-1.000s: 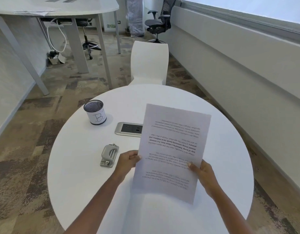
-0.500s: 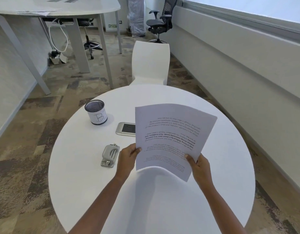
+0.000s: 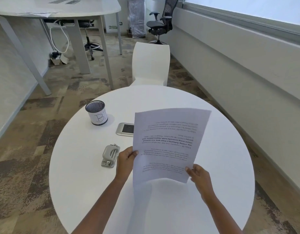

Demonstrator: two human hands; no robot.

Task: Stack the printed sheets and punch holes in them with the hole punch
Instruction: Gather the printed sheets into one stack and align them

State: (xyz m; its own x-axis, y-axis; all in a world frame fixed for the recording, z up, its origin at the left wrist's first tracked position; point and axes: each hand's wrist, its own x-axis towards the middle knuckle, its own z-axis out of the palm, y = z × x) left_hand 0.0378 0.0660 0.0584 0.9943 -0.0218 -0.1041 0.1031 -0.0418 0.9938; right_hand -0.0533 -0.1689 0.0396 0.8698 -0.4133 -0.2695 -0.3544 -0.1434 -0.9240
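The printed sheets (image 3: 169,142) hang upright above the round white table (image 3: 221,166), their text upside down to me. My left hand (image 3: 126,162) pinches their left edge, thumb on the front. My right hand (image 3: 199,177) pinches the lower right corner. The bottom edge is lifted off the tabletop and casts a shadow below. The grey metal hole punch (image 3: 110,155) lies on the table just left of my left hand, untouched.
A mesh pen cup (image 3: 96,114) labelled "B" stands at the table's back left. A silver socket plate (image 3: 125,129) is set in the table's middle, partly hidden by the sheets. A white chair (image 3: 151,63) stands behind the table, and a grey desk (image 3: 61,10) at far left.
The sheets have been turned and tilted between my hands, then brought more upright. My right hand has slid down towards the lower right corner. The hole punch has not moved.
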